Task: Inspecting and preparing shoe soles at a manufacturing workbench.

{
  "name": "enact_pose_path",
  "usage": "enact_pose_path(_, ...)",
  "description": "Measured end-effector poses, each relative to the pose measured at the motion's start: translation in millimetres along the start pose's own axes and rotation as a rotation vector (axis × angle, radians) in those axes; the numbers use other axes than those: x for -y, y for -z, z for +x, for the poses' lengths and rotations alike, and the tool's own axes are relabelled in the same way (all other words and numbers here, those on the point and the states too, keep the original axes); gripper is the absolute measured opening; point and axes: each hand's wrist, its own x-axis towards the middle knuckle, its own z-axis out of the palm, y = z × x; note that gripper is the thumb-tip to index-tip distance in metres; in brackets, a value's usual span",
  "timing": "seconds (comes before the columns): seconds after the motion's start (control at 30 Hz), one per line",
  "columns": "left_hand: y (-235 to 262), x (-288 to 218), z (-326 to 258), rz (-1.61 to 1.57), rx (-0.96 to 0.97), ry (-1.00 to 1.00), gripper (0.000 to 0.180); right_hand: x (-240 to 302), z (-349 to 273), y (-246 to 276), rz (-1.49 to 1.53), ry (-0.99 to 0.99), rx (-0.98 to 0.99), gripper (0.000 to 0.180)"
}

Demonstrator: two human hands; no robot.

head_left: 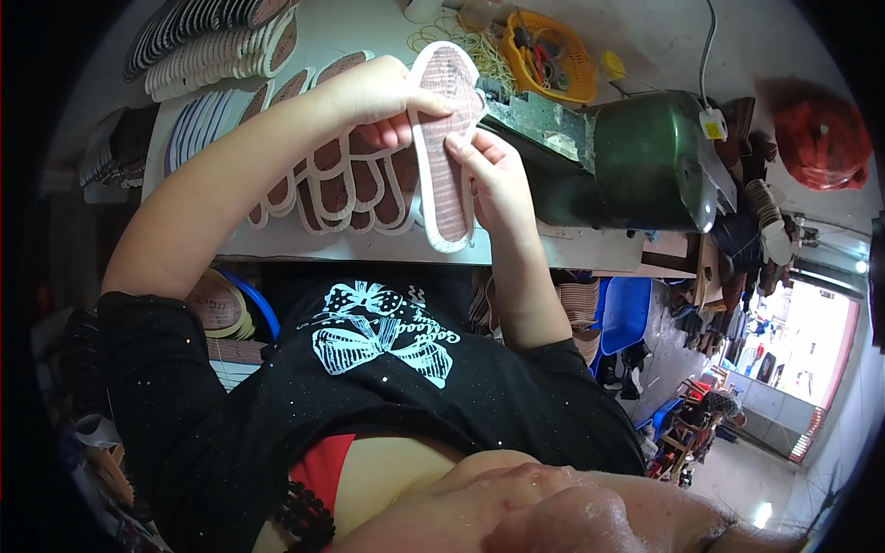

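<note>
while we hold the insole (pixel 446 147) up over the front edge of the white table (pixel 350 244), both of our hands are closed on it: the left hand (pixel 383 97) pinches its upper left rim between thumb and fingers, and the right hand (pixel 493 175) grips its right edge lower down. the insole is long and oval, with a reddish-brown woven middle and a white border, and it stands nearly upright between the two hands, its lower end over the table's edge. below and left of it on the table we see a fanned row of like insoles (pixel 346 189) overlapping one another, and further back at the far left corner another stack of soles (pixel 212 46) lying on edge. just beyond our right hand sits a dark green machine (pixel 650 161) with a white cable (pixel 705 55) running up from it. behind that stands a yellow basket (pixel 553 55) with small tools inside, and beside it a loose heap of pale rubber bands (pixel 470 46). a red bag (pixel 823 143) lies at the far right. under the table we make out blue plastic tubs (pixel 627 313) and more stacked soles, and to the lower right the room opens onto a bright doorway (pixel 802 359).
</note>
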Motion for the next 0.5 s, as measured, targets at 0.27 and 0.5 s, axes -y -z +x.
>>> enact_pose_path(0.27,-0.8,10.9,27.4,0.056,-0.21,-0.16,0.037,-6.4,-21.8,21.8,0.035,-0.123,0.084,0.025)
enact_pose_path(0.5,16.8,19.4,56.0,-0.009,-0.247,-0.29,0.045,-4.7,2.4,-8.6,-0.09,0.008,-0.046,0.024)
